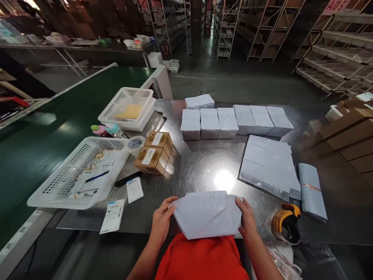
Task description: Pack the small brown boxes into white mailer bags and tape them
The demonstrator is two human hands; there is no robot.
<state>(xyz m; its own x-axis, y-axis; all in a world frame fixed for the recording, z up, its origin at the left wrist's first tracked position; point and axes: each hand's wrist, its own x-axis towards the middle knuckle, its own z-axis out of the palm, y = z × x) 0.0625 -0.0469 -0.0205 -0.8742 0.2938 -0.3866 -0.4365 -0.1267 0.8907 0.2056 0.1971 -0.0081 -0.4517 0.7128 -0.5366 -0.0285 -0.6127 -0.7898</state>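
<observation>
Metal shelving stands beyond the steel surface (204, 163). Between the person's hands, a white mailer (208, 216) is held at the surface's near edge, left hand (163, 217) and right hand (246, 216) pinching its opposite ends.

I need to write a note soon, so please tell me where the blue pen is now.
In the head view, the blue pen is on the left, lying on papers in the front white basket.
</observation>
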